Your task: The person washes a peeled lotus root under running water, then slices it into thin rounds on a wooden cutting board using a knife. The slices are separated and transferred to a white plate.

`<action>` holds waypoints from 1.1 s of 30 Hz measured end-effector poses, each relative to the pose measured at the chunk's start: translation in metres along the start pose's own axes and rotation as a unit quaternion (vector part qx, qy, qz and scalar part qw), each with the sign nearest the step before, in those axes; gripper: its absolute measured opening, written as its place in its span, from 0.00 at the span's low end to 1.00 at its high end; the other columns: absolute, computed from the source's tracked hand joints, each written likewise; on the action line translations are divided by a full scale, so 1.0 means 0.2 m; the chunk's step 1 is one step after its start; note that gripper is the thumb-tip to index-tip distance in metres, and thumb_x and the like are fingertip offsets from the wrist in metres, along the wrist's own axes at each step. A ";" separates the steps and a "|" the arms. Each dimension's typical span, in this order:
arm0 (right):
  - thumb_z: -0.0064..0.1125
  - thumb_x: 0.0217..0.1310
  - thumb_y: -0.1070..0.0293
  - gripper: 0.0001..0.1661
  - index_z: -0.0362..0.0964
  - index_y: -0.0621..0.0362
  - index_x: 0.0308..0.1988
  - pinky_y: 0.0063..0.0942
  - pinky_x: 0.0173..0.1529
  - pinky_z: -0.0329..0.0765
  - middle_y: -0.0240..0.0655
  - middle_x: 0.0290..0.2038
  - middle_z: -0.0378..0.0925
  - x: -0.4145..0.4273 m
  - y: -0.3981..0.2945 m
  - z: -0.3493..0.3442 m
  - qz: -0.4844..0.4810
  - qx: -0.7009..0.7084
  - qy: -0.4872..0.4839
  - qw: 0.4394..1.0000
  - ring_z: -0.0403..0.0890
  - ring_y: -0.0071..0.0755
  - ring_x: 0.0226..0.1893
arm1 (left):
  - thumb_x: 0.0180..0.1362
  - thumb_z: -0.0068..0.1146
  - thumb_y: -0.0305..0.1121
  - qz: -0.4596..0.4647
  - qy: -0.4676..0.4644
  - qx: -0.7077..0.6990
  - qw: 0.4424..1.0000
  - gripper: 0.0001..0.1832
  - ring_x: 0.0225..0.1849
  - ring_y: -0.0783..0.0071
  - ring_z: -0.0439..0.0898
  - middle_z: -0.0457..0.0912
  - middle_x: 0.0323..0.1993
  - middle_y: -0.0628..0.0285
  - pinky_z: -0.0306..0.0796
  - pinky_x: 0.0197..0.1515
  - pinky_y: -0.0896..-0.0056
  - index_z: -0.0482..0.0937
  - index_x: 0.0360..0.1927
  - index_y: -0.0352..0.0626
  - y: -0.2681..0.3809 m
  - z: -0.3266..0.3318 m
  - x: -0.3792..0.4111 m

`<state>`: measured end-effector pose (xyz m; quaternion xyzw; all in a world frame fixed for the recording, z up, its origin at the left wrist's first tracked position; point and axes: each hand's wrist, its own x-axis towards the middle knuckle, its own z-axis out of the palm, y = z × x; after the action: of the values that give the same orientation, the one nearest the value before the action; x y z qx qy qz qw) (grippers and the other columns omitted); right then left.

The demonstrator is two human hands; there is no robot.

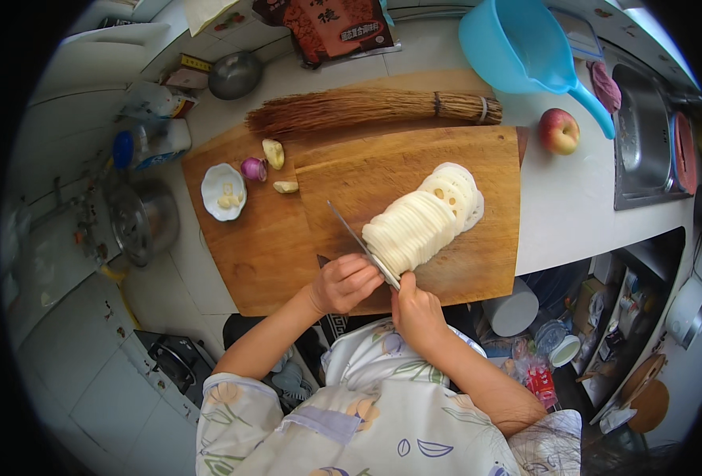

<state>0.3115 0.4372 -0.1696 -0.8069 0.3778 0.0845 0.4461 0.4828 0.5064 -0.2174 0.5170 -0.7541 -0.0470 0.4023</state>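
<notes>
A row of thin, overlapping lotus root slices (413,229) lies slantwise on the wooden cutting board (481,262). At its near end a kitchen knife (351,229) stands with its blade on edge. My right hand (420,312) is closed around the knife's handle end. My left hand (349,284) has its fingers bent against the blade near the slices; whether it holds a piece is hidden. To the left on the wood are a peeled red onion or shallot (254,169), ginger pieces (273,153) and a small white dish (223,191) with pale slices.
Behind the board lies a straw whisk brush (374,108). An apple (559,131), a blue plastic dipper (520,47) and a steel sink (642,125) are at the right. A metal pot (145,220), bottles and a steel bowl (235,75) stand at the left.
</notes>
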 end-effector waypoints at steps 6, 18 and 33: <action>0.50 0.48 0.81 0.10 0.56 0.66 0.31 0.45 0.27 0.77 0.53 0.18 0.74 -0.01 0.02 -0.03 -0.019 -0.029 -0.009 0.999 0.79 0.57 0.21 | 0.45 0.60 0.25 -0.080 -0.019 0.034 0.996 0.16 0.43 0.61 0.74 0.73 0.42 0.57 0.74 0.45 0.64 0.77 0.41 0.37 0.09 -0.02 -0.01; 0.53 0.49 0.79 0.13 0.57 0.66 0.33 0.46 0.27 0.77 0.53 0.19 0.75 -0.02 0.00 -0.01 -0.008 -0.071 -0.012 0.997 0.79 0.58 0.22 | 0.39 0.71 0.24 -0.490 0.154 -0.093 0.853 0.29 0.38 0.66 0.77 0.73 0.43 0.55 0.74 0.43 0.69 0.70 0.47 0.34 0.37 0.11 0.06; 0.49 0.58 0.72 0.09 0.59 0.66 0.32 0.50 0.28 0.75 0.55 0.18 0.74 0.00 0.04 -0.01 -0.037 -0.056 0.027 0.997 0.78 0.61 0.22 | 0.53 0.49 0.15 -0.576 0.360 -0.251 0.689 0.18 0.40 0.78 0.78 0.75 0.41 0.59 0.74 0.37 0.80 0.65 0.48 0.33 0.41 0.21 0.04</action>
<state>0.3049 0.4335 -0.1744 -0.8462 0.3541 0.0671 0.3925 0.3926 0.5232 -0.2013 0.7067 -0.0652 -0.2675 0.6517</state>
